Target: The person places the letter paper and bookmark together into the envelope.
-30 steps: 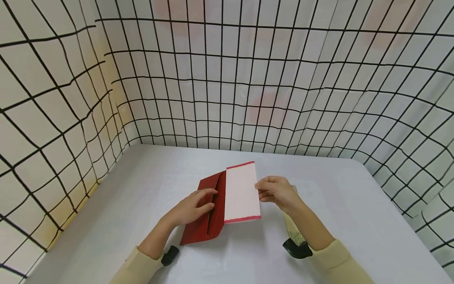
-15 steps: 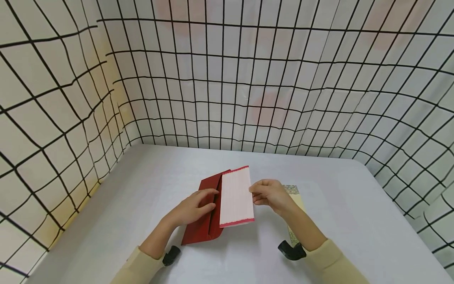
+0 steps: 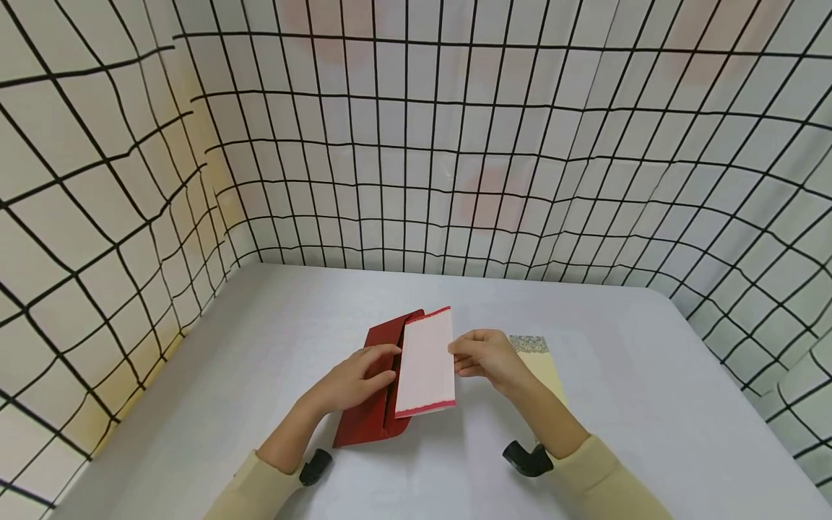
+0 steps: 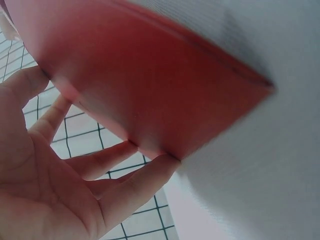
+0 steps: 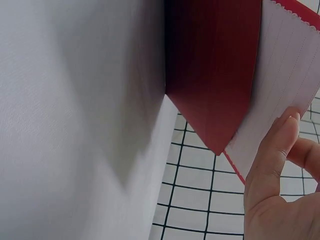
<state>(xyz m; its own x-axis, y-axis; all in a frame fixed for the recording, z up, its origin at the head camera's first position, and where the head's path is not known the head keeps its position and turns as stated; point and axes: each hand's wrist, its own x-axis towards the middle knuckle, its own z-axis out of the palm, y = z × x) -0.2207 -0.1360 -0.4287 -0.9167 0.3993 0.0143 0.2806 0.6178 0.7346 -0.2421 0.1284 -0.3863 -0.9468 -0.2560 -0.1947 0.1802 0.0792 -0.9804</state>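
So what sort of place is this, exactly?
Probably a booth set up for recording handwork: a white backdrop with a black grid surrounds the white table on three sides, and there are what look like black wrist cameras.
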